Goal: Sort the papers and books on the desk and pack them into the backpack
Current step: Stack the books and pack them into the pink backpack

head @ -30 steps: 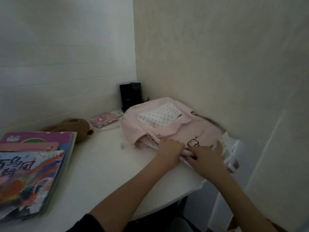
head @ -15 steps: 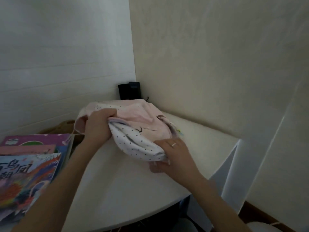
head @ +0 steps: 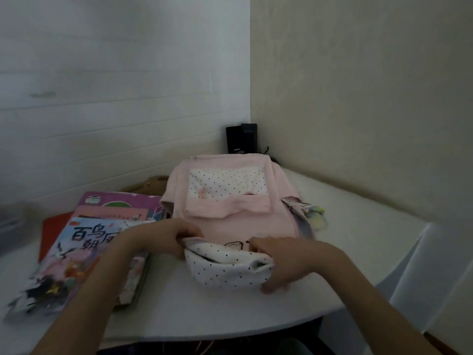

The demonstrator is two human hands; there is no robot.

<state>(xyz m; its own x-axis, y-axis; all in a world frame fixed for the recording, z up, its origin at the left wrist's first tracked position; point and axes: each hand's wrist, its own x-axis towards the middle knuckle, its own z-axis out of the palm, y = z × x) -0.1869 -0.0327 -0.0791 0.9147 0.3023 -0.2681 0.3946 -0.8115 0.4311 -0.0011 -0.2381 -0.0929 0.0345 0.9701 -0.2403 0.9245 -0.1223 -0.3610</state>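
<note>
A pink backpack [head: 230, 201] with white dotted panels lies flat on the white desk [head: 230, 311], its top toward me. My left hand [head: 163, 237] pinches the left side of the dotted top flap. My right hand [head: 286, 262] grips the flap's right end, fingers curled under it. A stack of colourful picture books [head: 84, 252] lies just left of the backpack, partly under my left forearm. A red folder or paper [head: 55, 231] shows beneath the stack.
A black box-like device [head: 242, 139] stands in the wall corner behind the backpack. A brown plush object [head: 151, 184] peeks out behind the bag's left side. Small pale charms [head: 316, 213] lie at the bag's right. The desk edge curves close to me.
The backpack was lifted, swung leftward and turned, and now lies flat beside the books with its top toward me. Both hands moved with it and hold the dotted flap.
</note>
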